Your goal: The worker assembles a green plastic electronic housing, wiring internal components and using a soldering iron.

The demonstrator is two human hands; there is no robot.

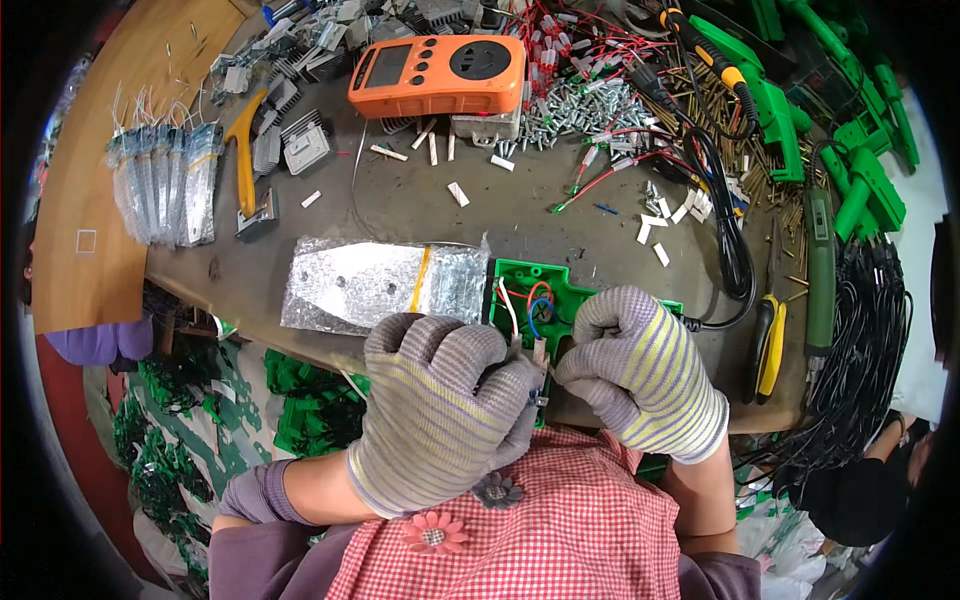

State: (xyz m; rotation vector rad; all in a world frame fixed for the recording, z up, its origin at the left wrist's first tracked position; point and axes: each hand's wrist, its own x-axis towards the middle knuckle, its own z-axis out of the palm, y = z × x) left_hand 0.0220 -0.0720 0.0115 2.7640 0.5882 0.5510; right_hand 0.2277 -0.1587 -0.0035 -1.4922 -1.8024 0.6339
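Observation:
Both my hands wear grey gloves with yellow stripes and meet at the table's near edge. An open green plastic housing (572, 296) lies just beyond them, with red, blue and white wires inside. My left hand (445, 400) is closed, its fingertips pinching the end of the white wire (509, 306). Close beside those fingertips is a small pale sleeve (540, 352) at the ends of the wires. Against it, my right hand (645, 372) has its thumb and fingers pinched together; what they hold is hidden. Left of the housing lies a bubble-wrapped metal plate (375, 285) with a yellow band.
An orange meter (490, 95) stands at the back, near piled screws (580, 112) and red wires. Yellow-black pliers (768, 350), a green electric screwdriver (819, 270) and a bundle of black cables (865, 320) lie right. Wrapped parts (165, 185) and a yellow-handled tool (240, 150) lie left.

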